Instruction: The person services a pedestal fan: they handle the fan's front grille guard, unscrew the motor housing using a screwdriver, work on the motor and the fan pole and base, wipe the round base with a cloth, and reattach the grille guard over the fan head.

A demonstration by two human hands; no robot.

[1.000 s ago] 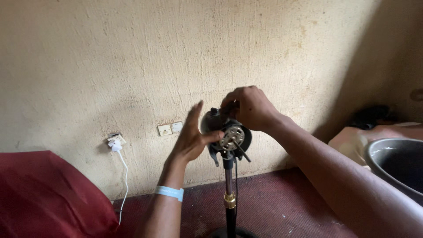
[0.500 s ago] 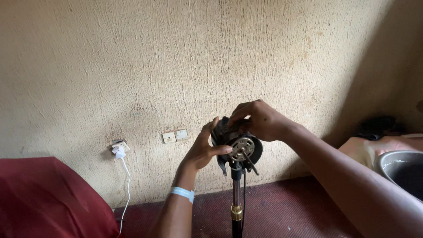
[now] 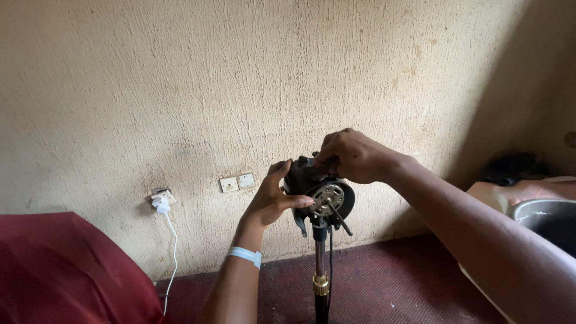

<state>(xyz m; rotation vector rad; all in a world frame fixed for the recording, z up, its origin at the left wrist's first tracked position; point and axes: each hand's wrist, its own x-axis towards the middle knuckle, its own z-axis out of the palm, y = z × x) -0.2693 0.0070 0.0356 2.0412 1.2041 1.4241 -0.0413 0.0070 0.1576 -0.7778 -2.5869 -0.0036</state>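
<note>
A: Count?

B: One fan motor head [image 3: 321, 195], dark housing, round metal face plate with a shaft sticking out toward the camera. It sits on top of one upright stand pole [image 3: 320, 258] with one brass collar [image 3: 321, 284] lower down. Two hands on it.

A: Grip?

B: Left hand [image 3: 273, 201] is wrapped on the motor's left side, thumb lying across the front next to the face plate, fingers behind the housing. Right hand [image 3: 354, 156] is clamped over the top rear, fingers curled down onto it. Motor sits between the two hands, below the right, just right of the left palm. Whether the right fingertips pinch any small part, cannot tell.

A: Around it?

B: One pale blue wristband [image 3: 244, 256] on the left wrist. On the rough wall [image 3: 180, 90]: two small switch plates [image 3: 237, 182], one socket with a white charger [image 3: 161, 201] and cable hanging down. One red cushion [image 3: 66, 270] lower left, one metal basin [image 3: 543, 219] at right, dark red carpet [image 3: 390, 288] below.
</note>
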